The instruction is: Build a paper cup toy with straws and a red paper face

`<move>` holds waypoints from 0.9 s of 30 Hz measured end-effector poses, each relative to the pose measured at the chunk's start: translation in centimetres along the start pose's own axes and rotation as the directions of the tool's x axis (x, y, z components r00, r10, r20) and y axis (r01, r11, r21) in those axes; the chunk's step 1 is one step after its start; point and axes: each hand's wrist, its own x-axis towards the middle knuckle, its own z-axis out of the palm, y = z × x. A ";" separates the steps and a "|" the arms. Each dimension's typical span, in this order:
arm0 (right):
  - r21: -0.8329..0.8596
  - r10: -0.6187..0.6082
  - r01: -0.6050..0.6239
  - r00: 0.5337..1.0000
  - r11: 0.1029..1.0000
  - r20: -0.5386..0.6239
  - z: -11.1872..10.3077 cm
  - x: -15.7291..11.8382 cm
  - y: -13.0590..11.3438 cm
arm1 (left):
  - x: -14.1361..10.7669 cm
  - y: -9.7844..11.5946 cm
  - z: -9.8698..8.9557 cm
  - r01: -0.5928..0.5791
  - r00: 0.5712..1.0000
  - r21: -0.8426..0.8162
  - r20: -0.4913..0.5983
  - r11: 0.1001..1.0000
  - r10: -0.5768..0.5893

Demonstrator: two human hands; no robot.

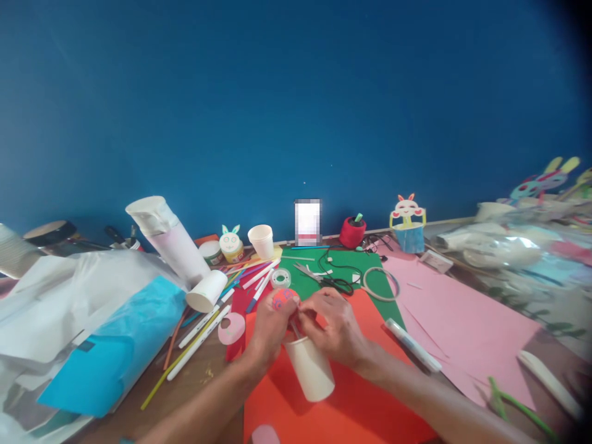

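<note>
A small round orange-red cutout with purple markings (283, 300) is pinched in my left hand (271, 327), above a white paper cup (311, 370). My right hand (330, 324) has its fingers pressed together at the cutout's right edge; what they grip is too small to make out. A thin pale stick (296, 330) runs from below the cutout toward the cup. The cup lies tilted over the orange paper (365, 401), its narrower end toward my hands.
Scissors (319, 276), a tape roll (280, 278) and a grey ring (382, 283) lie on green paper. Markers (198, 345) and another white cup (206, 291) are at left. Pink paper (462, 314) and a clear tube marker (412, 345) are at right.
</note>
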 end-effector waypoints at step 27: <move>0.553 0.452 -0.441 0.883 0.707 0.126 0.6 0.5 -0.1 | 0.1 0.0 -0.1 -0.065 0.998 -0.028 -0.017 0.997 0.065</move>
